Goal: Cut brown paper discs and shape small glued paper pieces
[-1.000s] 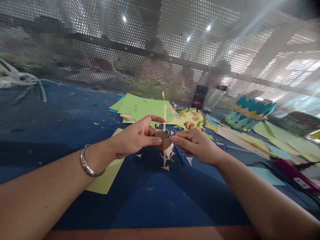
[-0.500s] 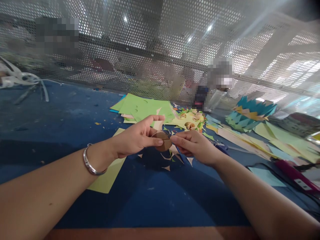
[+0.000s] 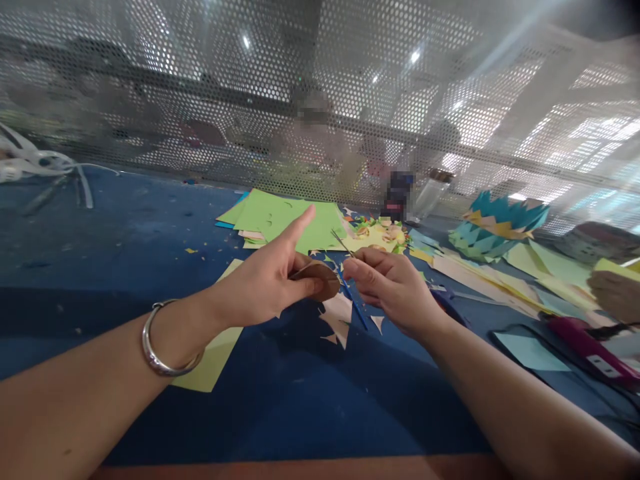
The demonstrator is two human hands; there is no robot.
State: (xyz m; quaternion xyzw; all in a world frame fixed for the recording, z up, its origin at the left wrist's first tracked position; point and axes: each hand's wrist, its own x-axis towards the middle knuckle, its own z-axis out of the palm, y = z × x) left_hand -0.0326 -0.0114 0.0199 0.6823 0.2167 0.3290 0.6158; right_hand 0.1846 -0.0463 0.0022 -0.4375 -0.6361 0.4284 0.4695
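Left hand [image 3: 263,279], brown piece [image 3: 327,288], thin metal tool [image 3: 342,242], right hand [image 3: 396,283], above the blue bench [image 3: 300,420].

After 1 silver bracelet [image 3: 151,357], the left fingers and thumb pinch 1 brown piece by its left side, index finger raised clear; thin and curved, it is probably light and easily creased, best held lightly at the rim. Below it, pale scraps [image 3: 340,312] overlap too much to count. The right fingers are closed on 1 thin metal tool, its tip apart from the piece. Farther right: 1 zigzag-edged paper ring [image 3: 500,230] and 1 purple power strip [image 3: 575,341].
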